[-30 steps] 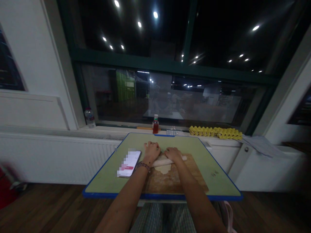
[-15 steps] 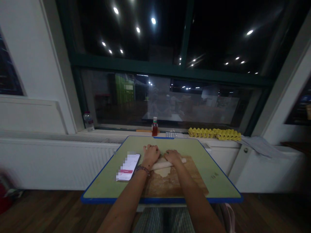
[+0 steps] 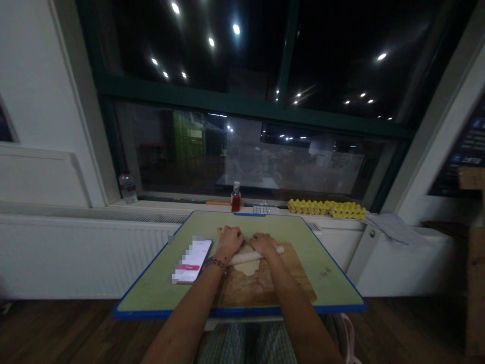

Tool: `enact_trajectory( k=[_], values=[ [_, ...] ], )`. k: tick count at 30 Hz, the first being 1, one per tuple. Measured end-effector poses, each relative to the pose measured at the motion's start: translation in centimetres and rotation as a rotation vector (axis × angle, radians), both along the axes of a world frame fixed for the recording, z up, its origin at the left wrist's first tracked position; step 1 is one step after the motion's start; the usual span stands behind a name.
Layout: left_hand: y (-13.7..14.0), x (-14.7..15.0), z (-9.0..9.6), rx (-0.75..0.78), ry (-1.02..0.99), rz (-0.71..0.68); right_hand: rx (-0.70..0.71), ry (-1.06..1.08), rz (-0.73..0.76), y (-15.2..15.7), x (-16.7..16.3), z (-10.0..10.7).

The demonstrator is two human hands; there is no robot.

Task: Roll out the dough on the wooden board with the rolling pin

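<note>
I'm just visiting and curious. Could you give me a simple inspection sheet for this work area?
Surface: pale green table with blue edging; small dark marks toward its right side.
Job's things: wooden board bearing flattened, pale dough, with a pale rolling pin across its far part.
Clutter: phone, screen lit, left of the board.
Hands: left hand and right hand on the pin; exact finger grip unclear.
Cables: nothing seen.
Surroundings: dark window; on its sill, a bottle of red liquid, a clear bottle and yellow egg trays.
</note>
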State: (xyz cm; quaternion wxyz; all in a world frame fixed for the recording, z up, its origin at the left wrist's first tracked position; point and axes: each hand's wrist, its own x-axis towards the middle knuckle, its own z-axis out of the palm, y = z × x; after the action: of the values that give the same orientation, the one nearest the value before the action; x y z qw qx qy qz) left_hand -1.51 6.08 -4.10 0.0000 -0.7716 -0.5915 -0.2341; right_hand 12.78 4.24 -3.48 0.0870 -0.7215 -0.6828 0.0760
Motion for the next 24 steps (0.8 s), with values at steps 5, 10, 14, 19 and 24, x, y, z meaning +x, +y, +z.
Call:
enact_trajectory(
  k=[5,10,14,19,24],
  values=[
    [-0.1,0.0,0.0,-0.001,0.011,0.011,-0.007,-0.007,-0.004,0.1,0.0,-0.2],
    [-0.2,0.1,0.2,-0.009,0.022,0.016,0.002,-0.016,0.005,0.1,0.0,-0.4],
    [-0.6,0.1,0.3,0.009,0.054,0.004,0.013,-0.052,0.011,-0.3,-0.2,0.0],
    [-2.6,0.3,0.1,0.068,0.126,-0.065,0.060,-0.178,0.140,-2.1,-0.4,0.3],
    [-5.8,0.7,0.9,0.109,0.166,-0.070,0.112,-0.123,0.183,-4.2,0.0,-0.2]
  ],
)
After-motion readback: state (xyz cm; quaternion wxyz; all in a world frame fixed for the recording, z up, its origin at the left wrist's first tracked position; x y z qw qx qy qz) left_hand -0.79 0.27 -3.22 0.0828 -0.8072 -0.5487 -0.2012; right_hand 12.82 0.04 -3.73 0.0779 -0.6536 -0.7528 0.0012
